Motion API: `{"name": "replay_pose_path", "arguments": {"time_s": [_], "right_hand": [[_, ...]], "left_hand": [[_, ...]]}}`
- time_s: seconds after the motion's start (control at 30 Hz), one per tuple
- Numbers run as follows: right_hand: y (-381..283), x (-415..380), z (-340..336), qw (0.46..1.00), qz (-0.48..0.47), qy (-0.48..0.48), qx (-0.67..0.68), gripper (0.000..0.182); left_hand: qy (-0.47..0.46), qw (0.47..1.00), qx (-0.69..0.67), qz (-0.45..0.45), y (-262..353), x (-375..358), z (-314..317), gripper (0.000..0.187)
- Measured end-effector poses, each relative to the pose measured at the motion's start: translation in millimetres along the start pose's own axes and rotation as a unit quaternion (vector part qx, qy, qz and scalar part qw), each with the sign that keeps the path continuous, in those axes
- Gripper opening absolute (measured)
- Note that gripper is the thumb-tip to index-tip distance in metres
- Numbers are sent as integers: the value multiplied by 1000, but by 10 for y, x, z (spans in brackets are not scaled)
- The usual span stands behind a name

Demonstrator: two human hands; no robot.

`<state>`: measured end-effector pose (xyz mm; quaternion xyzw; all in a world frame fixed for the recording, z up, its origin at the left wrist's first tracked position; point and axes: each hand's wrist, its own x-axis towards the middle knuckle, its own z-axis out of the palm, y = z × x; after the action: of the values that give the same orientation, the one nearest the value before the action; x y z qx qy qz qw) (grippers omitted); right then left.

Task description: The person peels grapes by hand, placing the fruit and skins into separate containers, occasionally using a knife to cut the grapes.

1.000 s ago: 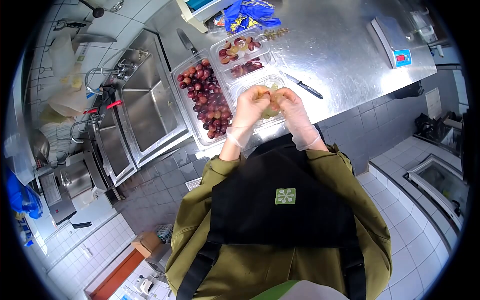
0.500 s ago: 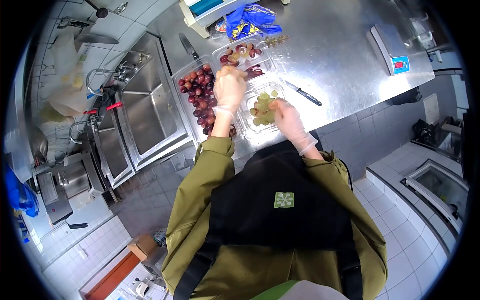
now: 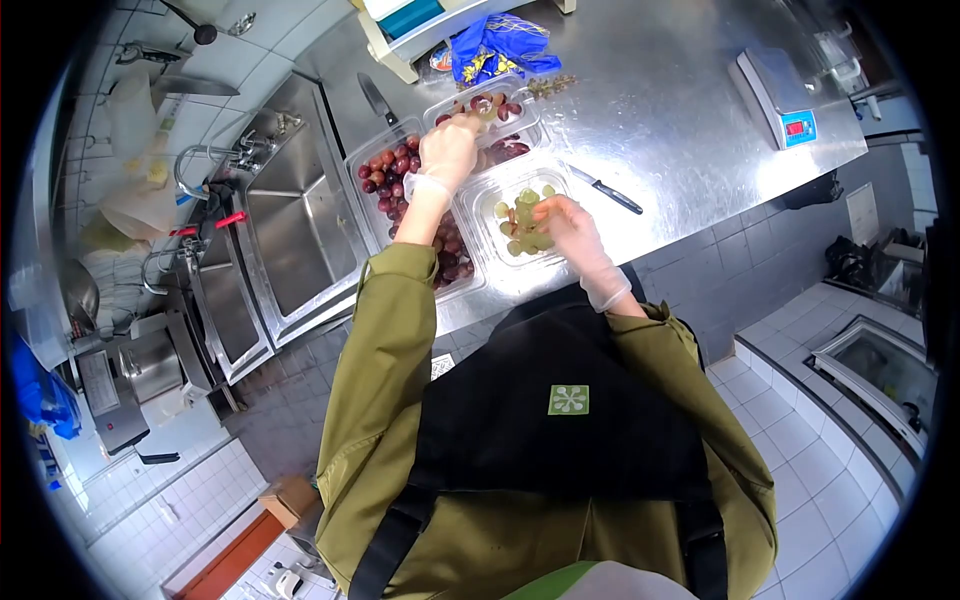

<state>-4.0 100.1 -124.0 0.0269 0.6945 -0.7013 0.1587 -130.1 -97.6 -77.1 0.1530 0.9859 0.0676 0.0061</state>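
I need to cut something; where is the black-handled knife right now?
In the head view, the black-handled knife lies on the steel counter, just right of the tub of green grapes, beyond the right hand.

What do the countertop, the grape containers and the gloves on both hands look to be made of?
Countertop: likely stainless steel, brushed, with soft grey reflections.
Container of peeled grapes and tray of red grapes: clear, glossy plastic; the fruit and counter show through the walls.
Gloves on the left hand and right hand: thin translucent disposable film, perhaps vinyl or polyethylene; the cuffs wrinkle at the wrists.
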Motion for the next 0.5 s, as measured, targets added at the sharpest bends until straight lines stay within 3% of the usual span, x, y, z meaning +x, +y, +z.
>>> {"name": "replay_pose_path", "arguments": {"time_s": [0.07, 0.13, 0.17, 0.23, 0.27, 0.3, 0.33, 0.4, 0.43, 0.47, 0.5], "right_hand": [[-26, 45, -28, 984, 55, -28, 166, 28], [-42, 83, -50, 933, 84, -41, 348, 37], [-66, 90, -46, 898, 132, -40, 418, 40], [-272, 159, -20, 806, 223, -39, 547, 46], [249, 310, -16, 914, 110, -108, 376, 46], [775, 459, -14, 973, -17, -127, 192, 46], [709, 442, 8, 977, 0, -105, 188, 46], [541, 397, 12, 915, 45, -143, 376, 47], [391, 346, 2, 807, 73, -198, 552, 48], [240, 286, 7, 661, 98, -244, 702, 50], [12, 215, 44, 715, 110, -201, 660, 50]], "left_hand": [[44, 996, -72, -3, 122, -97, -143, 21], [60, 983, -171, 25, 329, -271, -318, 21], [40, 971, -215, 93, 400, -362, -352, 24], [-92, 927, -316, 178, 501, -461, -283, 27], [-123, 921, -322, 182, 573, -528, -252, 27], [-153, 914, -327, 185, 638, -593, -219, 28], [-121, 924, -318, 176, 668, -629, -192, 24], [-57, 929, -358, 73, 767, -712, -214, 21], [-24, 926, -376, 20, 817, -759, -227, 19], [-2, 926, -378, -2, 850, -808, -211, 18], [21, 925, -380, -24, 880, -849, -178, 18]]}}
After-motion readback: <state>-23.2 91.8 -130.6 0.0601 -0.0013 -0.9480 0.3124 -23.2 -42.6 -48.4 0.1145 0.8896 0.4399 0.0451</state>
